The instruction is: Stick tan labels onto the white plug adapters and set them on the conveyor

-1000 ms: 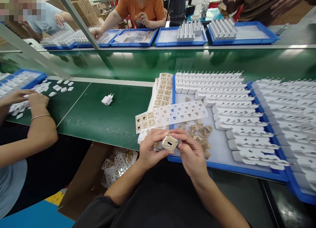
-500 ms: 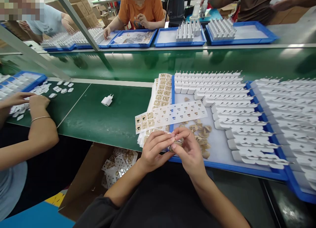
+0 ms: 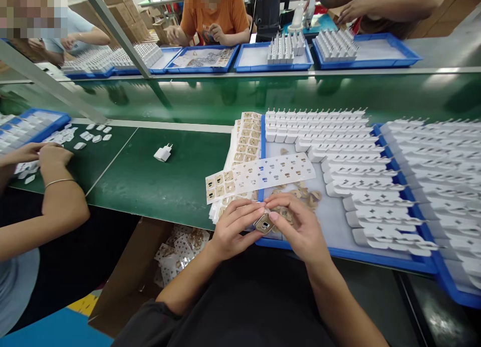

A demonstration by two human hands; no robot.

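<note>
My left hand [image 3: 235, 229] is closed around a small plug charger, and its tan, sticker-covered end face [image 3: 265, 223] with dark openings points toward me. My right hand [image 3: 298, 226] pinches the same charger from the other side, thumb by the face and fingers over the top. Most of the charger's body is hidden by my fingers. Just left of my hands lies a stack of sticker sheets [image 3: 246, 141]. Across it and the tray edge rests a partly used sheet [image 3: 276, 172]. Loose tan pieces [image 3: 313, 199] lie behind my right hand.
White plug chargers [image 3: 319, 129] stand in rows in a blue tray [image 3: 326, 226], with another full tray [image 3: 432, 186] at the right. A single charger [image 3: 163, 153] lies on the green bench. A co-worker's arm [image 3: 62, 196] is at left; a carton [image 3: 124, 282] sits below.
The charger's tan face has turned into view between my hands. My right hand has shifted slightly right, its fingers less curled. Across the bench, co-workers' arms have moved.
</note>
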